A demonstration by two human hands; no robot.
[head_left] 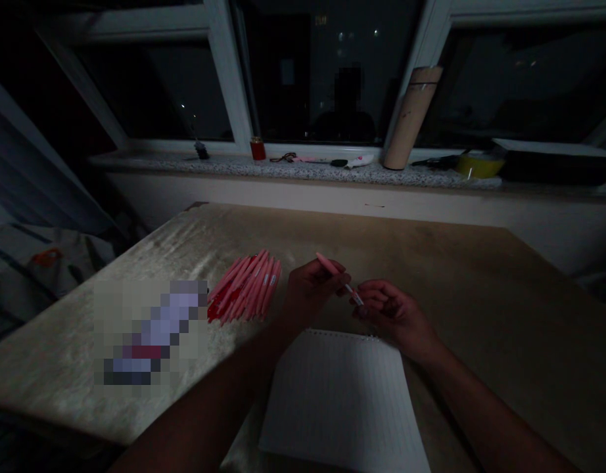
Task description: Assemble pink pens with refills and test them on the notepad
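Note:
My left hand [309,288] is closed on a pink pen [327,264], which it holds tilted over the table with its narrow end up to the left. The fingers of my right hand [399,315] are curled around the pen's lower end, where a pale label shows; fingertips and thumb meet it there. Just below both hands lies a lined spiral notebook [340,401], its page blank. To the left of my left hand is a heap of similar pink pens [246,289], some with red parts and white labels.
A pixelated, long pale object [165,322] lies on the table [461,276] at left. Along the granite windowsill [169,165] stand a small red jar [257,148], a tall tan cylinder [411,121], a yellow tape roll [478,164] and a dark box [554,161].

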